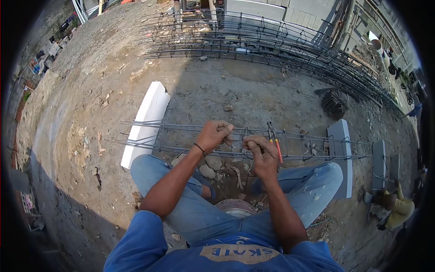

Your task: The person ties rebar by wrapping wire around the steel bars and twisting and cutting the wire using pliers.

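Observation:
My left hand (215,137) is closed in a pinch above the long steel bars of a narrow rebar cage (297,156). Close to it, my right hand (263,155) also has its fingers pinched together over the cage. Whatever the fingertips hold is too thin to make out. Pincers (274,139) with red and yellow handles lie against the right side of my right hand, jaws pointing away from me; I cannot tell whether the hand touches them. The cage crosses in front of my knees, its left end on a white block (144,122), its right part over another block (340,156).
Long rebar cages (217,43) are stacked at the back. A dark wire bundle (334,103) stands at the right. Stones (207,171) lie under the bars. Beneath me is a round seat (235,205). At far right another person (398,209) crouches beside further blocks (379,158).

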Motion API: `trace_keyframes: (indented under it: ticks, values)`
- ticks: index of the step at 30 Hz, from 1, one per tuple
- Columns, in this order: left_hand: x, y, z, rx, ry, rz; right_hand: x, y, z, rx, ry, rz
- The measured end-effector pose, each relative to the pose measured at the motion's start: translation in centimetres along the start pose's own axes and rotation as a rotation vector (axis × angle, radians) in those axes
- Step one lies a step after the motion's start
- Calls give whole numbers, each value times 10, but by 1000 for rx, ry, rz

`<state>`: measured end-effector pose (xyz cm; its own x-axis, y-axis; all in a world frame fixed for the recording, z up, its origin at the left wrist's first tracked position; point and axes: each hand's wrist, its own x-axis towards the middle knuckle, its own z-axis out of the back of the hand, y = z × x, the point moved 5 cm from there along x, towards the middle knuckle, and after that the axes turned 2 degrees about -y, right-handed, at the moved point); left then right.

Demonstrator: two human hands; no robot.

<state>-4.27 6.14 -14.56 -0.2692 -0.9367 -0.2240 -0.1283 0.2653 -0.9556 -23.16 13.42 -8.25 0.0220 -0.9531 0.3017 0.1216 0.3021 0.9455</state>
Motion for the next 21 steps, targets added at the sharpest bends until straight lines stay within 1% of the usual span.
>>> trace_keyframes:
  ticks: [1,2,3,4,5,6,7,8,9,11,12,14,15,17,18,20,21]
  values:
    - [3,4,9,133,33,-24,3,-6,-5,99,-6,-98]
    - [4,4,18,103,8,-28,10,-11,-13,199,-15,-190]
    - [2,10,28,94,-23,51,17,-13,-21,185,22,-198]
    - [-2,16,38,82,-54,135,22,-14,-30,185,80,-189]
    - [-6,17,46,52,-80,141,26,-16,-40,189,137,-181]
    - [-10,20,55,33,-133,226,31,-23,-47,184,170,-195]
    - [-13,26,65,15,-179,313,37,-27,-58,111,287,-155]
    - [-14,36,76,-21,-179,342,41,-30,-69,39,399,-111]
    - [-16,49,81,-39,-189,346,45,-32,-73,34,419,-119]
    - [-18,78,91,-185,-245,500,53,-25,-91,-87,626,-83]
    - [-18,90,92,-196,-251,496,55,-25,-94,-91,638,-81]
    - [-20,104,91,-237,-289,549,53,-28,-103,-187,750,-52]
    - [-17,109,94,-246,-296,550,51,-32,-105,-188,762,-54]
    - [-13,102,95,293,-240,445,40,-40,-104,-201,769,-27]
    - [-10,108,95,283,-244,451,37,-42,-103,-201,779,-33]
    - [0,107,93,567,-203,260,33,-43,-101,-193,733,-32]
    - [3,111,91,560,-207,262,30,-44,-103,-195,740,-34]
